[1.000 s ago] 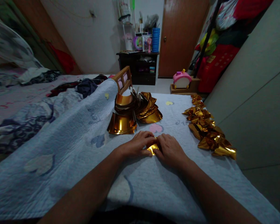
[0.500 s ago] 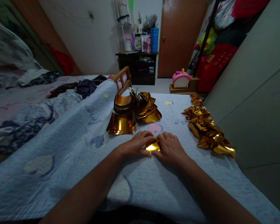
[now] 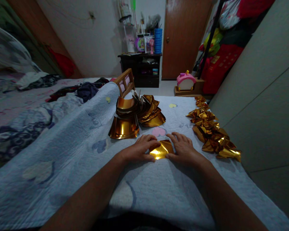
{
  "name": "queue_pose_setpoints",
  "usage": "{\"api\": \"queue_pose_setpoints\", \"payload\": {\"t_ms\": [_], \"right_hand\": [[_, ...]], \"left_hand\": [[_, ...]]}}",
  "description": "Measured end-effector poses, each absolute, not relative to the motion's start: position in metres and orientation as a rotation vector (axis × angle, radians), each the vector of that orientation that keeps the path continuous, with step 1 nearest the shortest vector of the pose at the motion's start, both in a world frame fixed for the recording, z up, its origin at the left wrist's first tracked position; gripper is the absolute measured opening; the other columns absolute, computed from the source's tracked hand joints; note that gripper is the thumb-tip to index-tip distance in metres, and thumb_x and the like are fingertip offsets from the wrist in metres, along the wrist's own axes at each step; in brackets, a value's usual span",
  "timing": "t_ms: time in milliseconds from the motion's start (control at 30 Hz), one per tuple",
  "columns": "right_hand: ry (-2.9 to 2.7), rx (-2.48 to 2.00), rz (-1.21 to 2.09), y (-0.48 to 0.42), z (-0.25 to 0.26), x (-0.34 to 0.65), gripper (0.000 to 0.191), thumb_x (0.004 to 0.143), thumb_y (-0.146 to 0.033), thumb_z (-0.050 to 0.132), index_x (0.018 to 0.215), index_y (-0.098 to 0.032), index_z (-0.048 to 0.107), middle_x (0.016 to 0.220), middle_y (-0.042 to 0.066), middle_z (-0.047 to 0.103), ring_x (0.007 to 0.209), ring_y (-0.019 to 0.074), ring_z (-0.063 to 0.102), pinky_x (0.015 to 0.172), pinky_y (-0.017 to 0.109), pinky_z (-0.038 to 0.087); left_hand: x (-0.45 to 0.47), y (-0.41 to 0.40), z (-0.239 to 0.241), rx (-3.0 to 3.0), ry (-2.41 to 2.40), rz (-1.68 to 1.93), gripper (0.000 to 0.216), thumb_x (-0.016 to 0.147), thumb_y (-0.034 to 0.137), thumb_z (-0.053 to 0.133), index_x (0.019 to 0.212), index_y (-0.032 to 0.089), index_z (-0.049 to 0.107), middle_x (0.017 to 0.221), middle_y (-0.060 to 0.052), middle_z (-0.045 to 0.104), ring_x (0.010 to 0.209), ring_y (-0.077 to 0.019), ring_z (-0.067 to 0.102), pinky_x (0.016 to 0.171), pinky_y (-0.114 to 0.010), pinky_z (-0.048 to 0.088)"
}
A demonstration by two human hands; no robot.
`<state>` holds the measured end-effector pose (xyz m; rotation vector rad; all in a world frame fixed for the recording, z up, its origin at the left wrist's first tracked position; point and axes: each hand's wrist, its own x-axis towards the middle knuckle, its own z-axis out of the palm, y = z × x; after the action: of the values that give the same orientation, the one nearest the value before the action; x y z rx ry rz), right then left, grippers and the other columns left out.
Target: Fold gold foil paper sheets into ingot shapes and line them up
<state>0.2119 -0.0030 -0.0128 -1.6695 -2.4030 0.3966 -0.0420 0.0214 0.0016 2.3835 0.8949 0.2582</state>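
Note:
A small sheet of shiny gold foil paper (image 3: 162, 149) lies flat on the light blue quilt (image 3: 69, 160) in front of me. My left hand (image 3: 139, 148) presses on its left edge, fingers curled down onto it. My right hand (image 3: 183, 148) rests on its right edge with fingers spread. Just beyond the hands sits a stack of curled gold foil sheets (image 3: 135, 117). Along the right side of the quilt runs a row of folded gold foil pieces (image 3: 213, 133).
A grey cabinet wall (image 3: 262, 96) closes the right side. A small wooden frame (image 3: 125, 81) stands behind the foil stack. Rumpled clothes and bedding (image 3: 38, 93) lie at left. Beyond are a pink toy (image 3: 185, 81), a dark shelf unit (image 3: 144, 69) and a brown door (image 3: 183, 35).
My hands have moved apart, the right one sliding right. The gold sheet, mostly covered and bunched between my fingers before, now lies spread and visible between them.

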Motion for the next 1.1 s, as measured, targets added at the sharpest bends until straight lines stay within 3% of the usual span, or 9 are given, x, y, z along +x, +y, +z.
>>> {"api": "queue_pose_setpoints", "payload": {"t_ms": [200,367,500,567,667,767,933,1100], "right_hand": [[-2.459,-1.691,0.468,0.003,-0.017,0.227,0.092,0.08,-0.041,0.071,0.16,-0.028,0.028,0.16,0.019,0.036,0.145,0.0412,0.033,0.112,0.06,0.029],[-2.469,-1.655,0.465,0.006,-0.021,0.239,0.091,0.081,-0.042,0.069,0.161,-0.028,0.027,0.159,0.018,0.038,0.146,0.0382,0.034,0.114,0.057,0.029],[-2.437,-1.611,0.531,0.006,-0.01,0.238,0.091,0.076,-0.029,0.064,0.159,-0.022,0.028,0.159,0.018,0.035,0.148,0.0365,0.03,0.117,0.056,0.026],[-2.366,-1.51,0.516,0.005,-0.002,0.233,0.082,0.075,-0.023,0.06,0.154,-0.023,0.037,0.156,0.017,0.037,0.144,0.0357,0.034,0.114,0.056,0.029],[-2.277,-1.337,0.493,0.002,0.008,0.221,0.049,0.077,-0.024,0.06,0.126,-0.023,0.058,0.136,0.013,0.051,0.129,0.0329,0.044,0.107,0.051,0.037],[-2.355,-1.271,0.523,-0.002,0.011,0.209,0.024,0.078,-0.023,0.065,0.101,-0.022,0.063,0.117,0.01,0.057,0.114,0.0292,0.049,0.099,0.046,0.04],[-2.498,-1.224,0.597,-0.006,0.003,0.202,0.019,0.077,-0.026,0.073,0.094,-0.023,0.064,0.106,0.006,0.06,0.105,0.027,0.05,0.093,0.042,0.038],[-2.513,-1.257,0.556,-0.004,-0.001,0.205,0.025,0.076,-0.03,0.078,0.098,-0.024,0.067,0.113,0.007,0.062,0.11,0.0298,0.049,0.094,0.045,0.036]], "left_hand": [[-0.044,0.023,-0.001,2.394,0.872,0.265,0.06,0.082,0.044,0.077,0.136,0.032,0.057,0.139,-0.008,0.052,0.13,-0.0301,0.044,0.112,-0.047,0.036],[-0.043,0.023,0.0,2.411,0.872,0.248,0.059,0.082,0.044,0.077,0.136,0.032,0.057,0.14,-0.008,0.051,0.131,-0.0304,0.044,0.112,-0.048,0.036],[-0.042,0.022,0.004,2.402,0.894,0.243,0.057,0.08,0.037,0.079,0.133,0.03,0.058,0.138,-0.007,0.053,0.129,-0.029,0.045,0.112,-0.047,0.038],[-0.042,0.021,0.006,2.404,0.899,0.245,0.057,0.08,0.035,0.079,0.132,0.029,0.058,0.137,-0.006,0.054,0.128,-0.028,0.046,0.111,-0.045,0.038],[-0.042,0.02,0.007,2.403,0.9,0.249,0.057,0.08,0.036,0.077,0.133,0.029,0.058,0.138,-0.006,0.053,0.129,-0.0281,0.045,0.111,-0.045,0.038],[-0.041,0.019,0.006,2.38,0.898,0.251,0.063,0.078,0.043,0.079,0.135,0.029,0.058,0.14,-0.008,0.051,0.13,-0.0302,0.044,0.113,-0.047,0.036],[-0.039,0.017,0.006,2.365,0.945,0.268,0.074,0.071,0.049,0.085,0.137,0.03,0.057,0.138,-0.008,0.051,0.129,-0.031,0.044,0.112,-0.049,0.037],[-0.035,0.015,0.007,2.383,0.978,0.286,0.071,0.069,0.042,0.086,0.133,0.024,0.06,0.135,-0.01,0.052,0.125,-0.0312,0.045,0.111,-0.048,0.038]]}}
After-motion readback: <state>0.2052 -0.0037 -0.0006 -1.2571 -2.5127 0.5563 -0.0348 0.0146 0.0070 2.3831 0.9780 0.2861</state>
